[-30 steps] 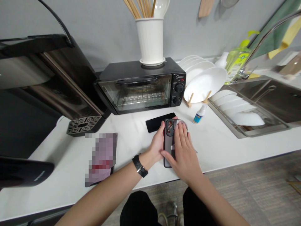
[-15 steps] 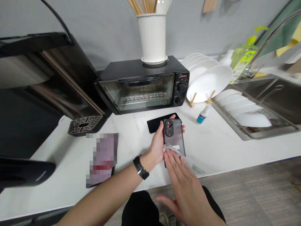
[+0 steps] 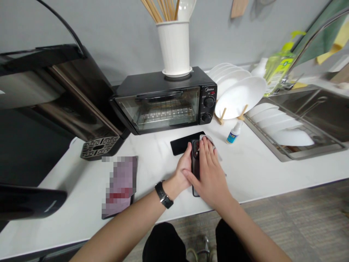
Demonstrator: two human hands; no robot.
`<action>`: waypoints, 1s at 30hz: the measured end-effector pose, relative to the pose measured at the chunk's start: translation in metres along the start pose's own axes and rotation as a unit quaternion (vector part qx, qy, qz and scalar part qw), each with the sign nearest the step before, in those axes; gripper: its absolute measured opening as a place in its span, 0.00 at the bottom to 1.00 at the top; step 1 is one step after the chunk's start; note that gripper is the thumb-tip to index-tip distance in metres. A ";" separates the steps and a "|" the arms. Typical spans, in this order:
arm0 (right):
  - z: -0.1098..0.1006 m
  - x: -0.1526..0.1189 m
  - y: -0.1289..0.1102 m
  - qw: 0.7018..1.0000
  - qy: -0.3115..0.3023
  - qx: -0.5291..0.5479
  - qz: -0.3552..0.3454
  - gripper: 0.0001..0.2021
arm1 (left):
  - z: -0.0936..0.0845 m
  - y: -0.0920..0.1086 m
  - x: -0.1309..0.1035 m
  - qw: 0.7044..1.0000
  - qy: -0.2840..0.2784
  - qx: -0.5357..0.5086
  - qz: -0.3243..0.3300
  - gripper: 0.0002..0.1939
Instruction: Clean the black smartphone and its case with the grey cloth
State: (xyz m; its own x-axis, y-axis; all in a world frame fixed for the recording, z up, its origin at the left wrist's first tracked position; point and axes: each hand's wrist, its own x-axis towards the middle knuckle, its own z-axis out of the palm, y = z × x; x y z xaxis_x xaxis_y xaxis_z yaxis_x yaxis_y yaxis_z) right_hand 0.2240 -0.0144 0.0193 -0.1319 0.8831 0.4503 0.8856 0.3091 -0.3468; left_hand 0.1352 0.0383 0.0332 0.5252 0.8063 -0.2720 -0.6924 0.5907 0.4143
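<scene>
Over the counter (image 3: 154,163), your left hand (image 3: 184,169) grips a dark-backed phone (image 3: 195,165); your right hand (image 3: 214,178), flat, presses a pale wipe (image 3: 209,138) to it, half-hiding its camera bump (image 3: 196,147). Black slab (image 3: 184,144) at eleven o'clock, spray bottle (image 3: 233,135) at two, oven (image 3: 163,109) beyond at eleven.

The right hand (image 3: 213,173) hides much of the phone (image 3: 195,169) and the wipe (image 3: 209,137); the left hand (image 3: 184,166) is partly covered; pixelation masks the purplish item (image 3: 121,178); the small bottle (image 3: 233,134) has illegible print; the top edge crops the sticks (image 3: 151,11)
</scene>
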 end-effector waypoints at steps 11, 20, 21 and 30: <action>-0.012 -0.078 -0.029 0.991 -0.062 -0.049 -0.109 0.41 | 0.000 0.011 -0.006 0.997 -0.009 0.065 0.043 0.29; -0.017 -0.073 0.008 0.994 -0.053 -0.061 -0.072 0.43 | 0.003 0.010 -0.006 0.997 -0.051 0.055 0.007 0.30; -0.015 -0.061 0.012 0.996 -0.045 -0.056 -0.060 0.44 | 0.002 0.009 -0.005 0.998 -0.049 0.049 -0.004 0.30; -0.007 0.001 -0.008 0.995 -0.042 0.010 -0.087 0.48 | 0.002 0.000 -0.002 0.999 -0.024 0.028 0.023 0.29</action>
State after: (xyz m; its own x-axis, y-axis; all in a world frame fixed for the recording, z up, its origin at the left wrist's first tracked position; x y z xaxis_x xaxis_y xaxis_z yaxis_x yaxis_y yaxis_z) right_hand 0.2200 -0.0189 0.0282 -0.3199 0.8414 0.4355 0.8370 0.4664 -0.2863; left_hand 0.1349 0.0367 0.0352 0.5184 0.8290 -0.2097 -0.6879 0.5500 0.4736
